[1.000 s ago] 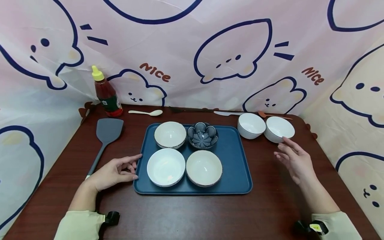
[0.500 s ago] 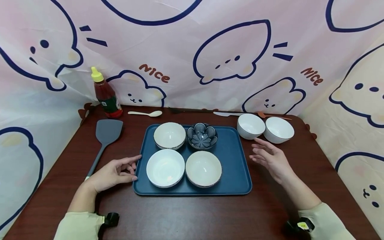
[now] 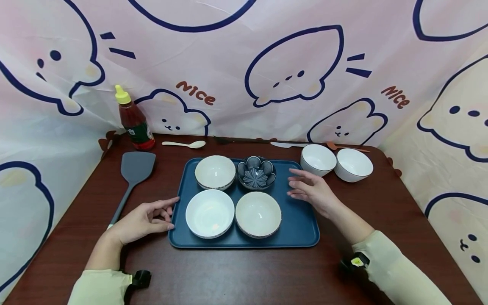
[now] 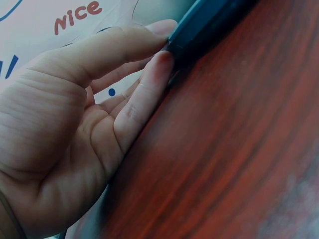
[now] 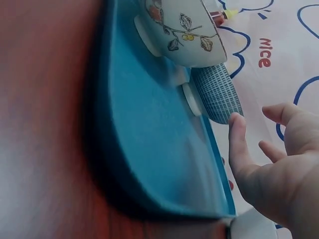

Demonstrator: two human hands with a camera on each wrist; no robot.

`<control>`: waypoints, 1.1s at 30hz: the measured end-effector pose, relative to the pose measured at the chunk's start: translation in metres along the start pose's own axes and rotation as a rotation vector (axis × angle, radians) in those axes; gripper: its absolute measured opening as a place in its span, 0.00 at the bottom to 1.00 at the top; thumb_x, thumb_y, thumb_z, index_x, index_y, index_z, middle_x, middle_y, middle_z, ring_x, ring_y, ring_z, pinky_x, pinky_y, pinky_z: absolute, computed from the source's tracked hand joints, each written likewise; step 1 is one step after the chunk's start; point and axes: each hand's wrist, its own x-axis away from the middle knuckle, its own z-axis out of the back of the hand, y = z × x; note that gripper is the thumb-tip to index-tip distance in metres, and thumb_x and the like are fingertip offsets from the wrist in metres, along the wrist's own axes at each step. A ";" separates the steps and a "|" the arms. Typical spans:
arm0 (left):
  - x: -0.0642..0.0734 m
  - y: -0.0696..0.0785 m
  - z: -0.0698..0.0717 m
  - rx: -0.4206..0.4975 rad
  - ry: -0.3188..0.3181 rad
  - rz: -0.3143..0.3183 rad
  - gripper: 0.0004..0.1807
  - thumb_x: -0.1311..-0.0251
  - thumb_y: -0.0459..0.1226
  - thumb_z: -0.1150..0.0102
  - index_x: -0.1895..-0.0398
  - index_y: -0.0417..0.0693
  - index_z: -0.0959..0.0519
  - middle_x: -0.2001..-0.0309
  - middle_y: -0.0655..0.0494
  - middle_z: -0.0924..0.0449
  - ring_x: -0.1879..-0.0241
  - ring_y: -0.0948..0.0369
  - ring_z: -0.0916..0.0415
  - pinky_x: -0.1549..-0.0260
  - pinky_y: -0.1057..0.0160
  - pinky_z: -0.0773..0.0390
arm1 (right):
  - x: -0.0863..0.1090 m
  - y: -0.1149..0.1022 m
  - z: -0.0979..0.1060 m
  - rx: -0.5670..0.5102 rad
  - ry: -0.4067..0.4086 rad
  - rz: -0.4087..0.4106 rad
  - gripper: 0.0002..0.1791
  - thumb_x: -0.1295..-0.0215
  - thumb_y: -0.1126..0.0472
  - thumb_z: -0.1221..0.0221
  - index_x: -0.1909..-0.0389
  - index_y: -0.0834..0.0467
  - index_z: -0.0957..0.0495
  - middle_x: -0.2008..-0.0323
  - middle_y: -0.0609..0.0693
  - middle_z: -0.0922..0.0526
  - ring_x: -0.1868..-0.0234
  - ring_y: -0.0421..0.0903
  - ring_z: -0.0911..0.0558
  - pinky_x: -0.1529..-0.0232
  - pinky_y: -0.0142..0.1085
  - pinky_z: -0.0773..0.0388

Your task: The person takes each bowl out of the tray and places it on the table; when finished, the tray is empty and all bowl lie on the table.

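Observation:
In the head view a blue tray (image 3: 297, 228) holds a cream bowl (image 3: 215, 170) at back left and a dark blue petal-patterned bowl (image 3: 256, 173) at back right. In front sit a white bowl (image 3: 210, 214) and another cream bowl (image 3: 259, 214). My left hand (image 3: 142, 222) touches the tray's left edge with fingertips and thumb; the left wrist view shows the thumb (image 4: 162, 29) at the rim. Over the tray's right part, my right hand (image 3: 313, 192) holds nothing, fingers extended toward the dark blue bowl. From the right wrist, that bowl's checked side (image 5: 219, 94) shows near the fingers.
Two white bowls (image 3: 354, 165) stand side by side right of the tray. Behind lie a white knife (image 3: 287, 145), a brown utensil (image 3: 343, 147) and a white spoon (image 3: 187, 144). A sauce bottle (image 3: 136, 123) and a grey spatula (image 3: 138, 167) are at left.
My right hand has moved left from beside the far-right white bowl to over the tray. My left hand has stayed at the tray's edge, and the bowls have not moved.

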 end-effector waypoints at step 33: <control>0.000 0.001 -0.001 -0.005 0.007 0.018 0.41 0.42 0.36 0.29 0.26 0.39 0.37 0.54 0.41 0.28 0.58 0.63 0.24 0.60 0.69 0.18 | -0.050 -0.002 -0.041 -0.096 -0.081 -0.038 0.33 0.26 0.65 0.49 0.23 0.48 0.43 0.49 0.59 0.26 0.65 0.46 0.12 0.54 0.41 0.16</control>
